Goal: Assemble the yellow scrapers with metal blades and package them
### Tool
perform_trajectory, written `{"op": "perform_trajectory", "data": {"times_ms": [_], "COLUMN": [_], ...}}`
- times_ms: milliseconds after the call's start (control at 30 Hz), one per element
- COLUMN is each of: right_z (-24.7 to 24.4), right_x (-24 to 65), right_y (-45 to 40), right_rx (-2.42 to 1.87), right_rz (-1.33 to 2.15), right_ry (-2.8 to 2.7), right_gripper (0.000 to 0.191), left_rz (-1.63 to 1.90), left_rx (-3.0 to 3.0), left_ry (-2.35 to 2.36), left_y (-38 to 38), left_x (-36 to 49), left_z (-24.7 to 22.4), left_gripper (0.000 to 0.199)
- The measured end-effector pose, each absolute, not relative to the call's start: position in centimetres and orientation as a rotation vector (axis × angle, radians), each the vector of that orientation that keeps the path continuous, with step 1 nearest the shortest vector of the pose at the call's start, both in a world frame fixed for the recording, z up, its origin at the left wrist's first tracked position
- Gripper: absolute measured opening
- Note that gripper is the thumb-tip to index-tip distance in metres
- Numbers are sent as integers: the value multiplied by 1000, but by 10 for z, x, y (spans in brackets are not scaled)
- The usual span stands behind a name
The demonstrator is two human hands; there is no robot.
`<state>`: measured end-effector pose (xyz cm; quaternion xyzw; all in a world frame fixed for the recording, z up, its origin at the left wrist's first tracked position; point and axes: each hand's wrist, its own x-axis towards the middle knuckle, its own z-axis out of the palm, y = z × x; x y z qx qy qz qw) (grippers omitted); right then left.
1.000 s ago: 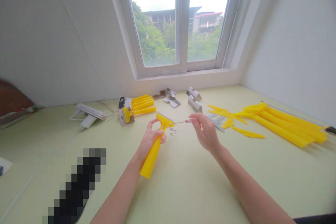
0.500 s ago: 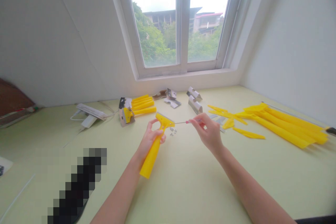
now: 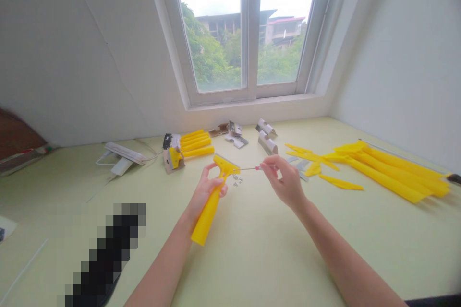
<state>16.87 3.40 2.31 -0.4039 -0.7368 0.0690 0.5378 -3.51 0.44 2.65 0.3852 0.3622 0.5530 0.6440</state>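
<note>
My left hand (image 3: 211, 187) is shut around the ribbed handle of a yellow plastic scraper (image 3: 207, 216), whose wide head points away from me. My right hand (image 3: 283, 180) pinches a thin screwdriver (image 3: 250, 169) with a small red mark on it. Its metal shaft reaches across to the scraper's head, and the tip is hard to make out there. Several small metal screws (image 3: 236, 180) lie on the pale green table (image 3: 273, 249) just below that contact point.
Bundled yellow scraper handles (image 3: 194, 145) lie beside a cardboard piece at the back left, near a white power strip and cable (image 3: 124, 153). Folded metal-and-card pieces (image 3: 266, 136) stand behind. A large yellow pile (image 3: 392, 172) lies right. A pixelated black patch (image 3: 104, 254) covers the lower left.
My right hand has turned slightly and sits a little higher, with the screwdriver now nearly level. The scraper in my left hand has barely moved.
</note>
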Motion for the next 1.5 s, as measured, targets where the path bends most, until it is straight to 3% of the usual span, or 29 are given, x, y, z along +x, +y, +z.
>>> {"op": "perform_trajectory", "data": {"times_ms": [233, 567, 800, 1033, 1500], "right_z": [21, 22, 20, 20, 17], "right_x": [171, 170, 171, 170, 168], "right_y": [34, 34, 36, 37, 37], "right_rx": [-1003, -990, -1196, -1030, -1021], "right_rz": [166, 311, 174, 306, 255], "right_ry": [-1811, -1805, -1766, -1826, -1857], "right_gripper": [22, 7, 27, 11, 12], "left_rz": [1259, 1260, 1249, 1239, 1242], "left_rx": [868, 866, 880, 886, 870], "left_ry": [823, 839, 839, 841, 819], "left_y": [3, 4, 4, 6, 6], "left_x": [-34, -34, -35, -37, -37], "left_z": [28, 30, 29, 25, 25], "left_gripper": [52, 53, 51, 53, 50]}}
